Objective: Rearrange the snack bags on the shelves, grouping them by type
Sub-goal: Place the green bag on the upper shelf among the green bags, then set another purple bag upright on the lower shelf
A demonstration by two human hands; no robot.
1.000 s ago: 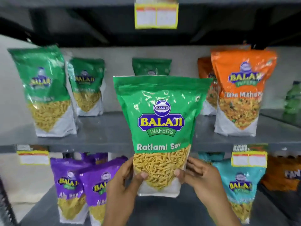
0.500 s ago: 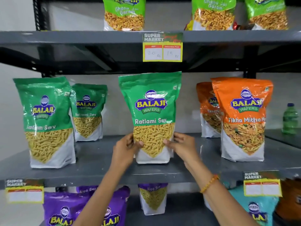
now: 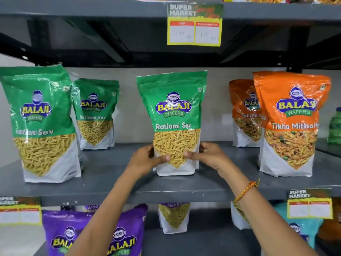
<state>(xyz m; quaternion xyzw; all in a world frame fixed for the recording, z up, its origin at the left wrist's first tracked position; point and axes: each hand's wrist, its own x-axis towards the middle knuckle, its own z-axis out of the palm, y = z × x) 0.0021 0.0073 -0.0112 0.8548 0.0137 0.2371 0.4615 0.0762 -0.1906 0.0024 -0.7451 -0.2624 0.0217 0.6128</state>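
A green Ratlami Sev bag [image 3: 173, 108] stands upright on the middle grey shelf [image 3: 166, 189]. My left hand [image 3: 145, 159] grips its lower left side and my right hand [image 3: 208, 156] grips its lower right side. Two more green Ratlami Sev bags stand to the left, a large one [image 3: 40, 122] at the front and another one [image 3: 96, 113] further back. On the right stand two orange Tikha Mitha Mix bags, one [image 3: 289, 124] in front and one [image 3: 245, 111] behind.
Purple Aloo Sev bags [image 3: 60, 235] and a teal bag [image 3: 302, 230] sit on the shelf below. A green bottle [image 3: 335, 128] stands at the far right. Price tags [image 3: 194, 24] hang from the shelf edges. More bags line the top shelf.
The green bag has gone from held low in front of the shelves up and onto the middle shelf, where it now stands. Both hands stayed on its lower sides.
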